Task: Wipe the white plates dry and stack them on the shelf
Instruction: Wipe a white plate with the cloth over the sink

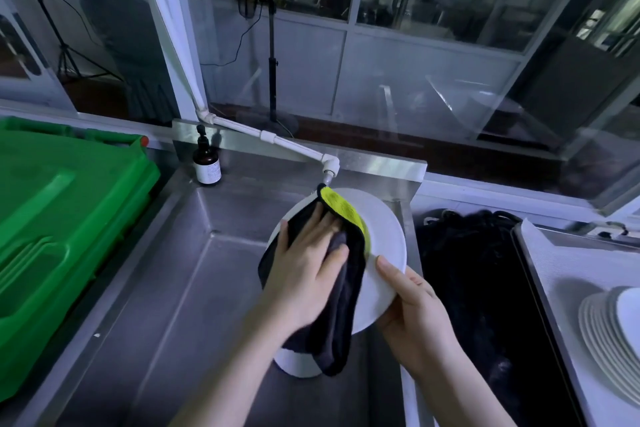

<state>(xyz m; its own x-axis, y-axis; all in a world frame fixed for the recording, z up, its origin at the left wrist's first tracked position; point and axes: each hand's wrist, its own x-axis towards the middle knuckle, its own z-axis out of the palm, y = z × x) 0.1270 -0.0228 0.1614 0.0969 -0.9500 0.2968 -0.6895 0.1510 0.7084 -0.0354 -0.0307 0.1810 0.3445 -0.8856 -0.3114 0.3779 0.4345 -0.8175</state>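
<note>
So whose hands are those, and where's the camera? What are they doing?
The camera sits on a person's head and looks down, so you see their own two hands. The right hand holds a white plate by its edge, tilted over a metal sink. The left hand presses a dark cloth with a yellow side flat on the plate to dry it. On the right sits a stack of white plates. A green bin is on the left, and a brown bottle stands behind the sink.
</note>
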